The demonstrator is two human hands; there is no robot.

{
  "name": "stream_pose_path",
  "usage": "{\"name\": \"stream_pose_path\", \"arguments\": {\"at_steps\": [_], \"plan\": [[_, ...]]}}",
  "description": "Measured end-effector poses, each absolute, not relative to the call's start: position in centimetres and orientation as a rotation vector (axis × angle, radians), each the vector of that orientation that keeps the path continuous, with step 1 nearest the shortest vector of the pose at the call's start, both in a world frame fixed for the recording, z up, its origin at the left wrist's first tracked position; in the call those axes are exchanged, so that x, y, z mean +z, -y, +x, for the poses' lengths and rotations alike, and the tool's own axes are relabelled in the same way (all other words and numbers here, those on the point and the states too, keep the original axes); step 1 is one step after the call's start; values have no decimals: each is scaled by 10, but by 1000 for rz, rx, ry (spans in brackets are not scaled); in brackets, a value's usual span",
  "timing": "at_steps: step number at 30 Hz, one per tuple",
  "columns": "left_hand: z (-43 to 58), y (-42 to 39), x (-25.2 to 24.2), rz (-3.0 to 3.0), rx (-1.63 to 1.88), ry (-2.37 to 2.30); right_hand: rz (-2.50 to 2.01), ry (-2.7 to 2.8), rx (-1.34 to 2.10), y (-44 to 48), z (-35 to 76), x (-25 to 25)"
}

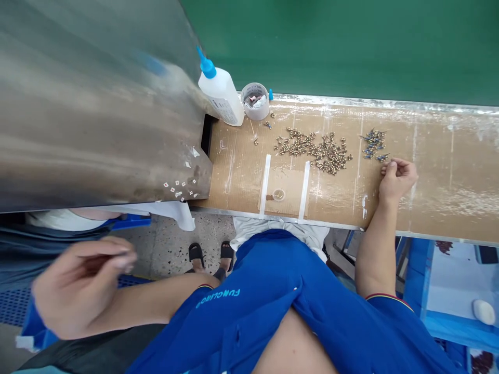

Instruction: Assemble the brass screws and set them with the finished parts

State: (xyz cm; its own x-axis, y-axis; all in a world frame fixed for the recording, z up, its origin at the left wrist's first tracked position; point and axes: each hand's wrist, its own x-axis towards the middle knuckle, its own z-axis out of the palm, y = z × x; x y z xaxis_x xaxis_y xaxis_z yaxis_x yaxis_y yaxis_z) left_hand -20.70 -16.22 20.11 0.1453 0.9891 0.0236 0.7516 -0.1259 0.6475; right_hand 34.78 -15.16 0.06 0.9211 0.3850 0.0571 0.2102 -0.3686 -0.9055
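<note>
My left hand (pixel 80 285) hangs off the bench at the lower left, smeared by motion. Its thumb and fingertips are pinched together; anything between them is too small to make out. On the cardboard, my right hand (pixel 398 177) rests with fingers curled and thumb pressed in, just beside a small group of blue-and-gold metal pieces (pixel 374 143). Whether it grips one of them is hidden. Left of that group spreads a larger heap of small gold-coloured metal parts (pixel 331 153). Nearer the front edge, a tiny clear dish (pixel 278 195) sits between two white tape strips (pixel 265 184).
A white bottle with a blue nozzle (pixel 224 96) and a tape-roll cup with scraps (pixel 255 101) stand at the back left. A metal panel (pixel 97 104) bearing small white labels borders the left; a green surface (pixel 343 47) lies behind. Blue trays (pixel 419 280) sit lower right.
</note>
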Motion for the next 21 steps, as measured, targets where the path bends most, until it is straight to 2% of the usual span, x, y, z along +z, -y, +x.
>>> {"name": "stream_pose_path", "arguments": {"at_steps": [3,5,11,15,18,21], "plan": [[-181,147,199,1948,556,-1181,-1948,427,200,151,348,2],[-150,119,179,1859,484,-1077,-1926,425,187,151,345,1],[-51,44,57,1593,575,-924,-1782,589,126,161,296,-4],[-12,31,3,1477,615,-856,-1640,972,518,169,233,-4],[5,30,-10,1418,641,-779,-1504,1229,900,169,193,-2],[14,32,-15,1408,665,-735,-1401,1361,1104,165,170,-1]]}}
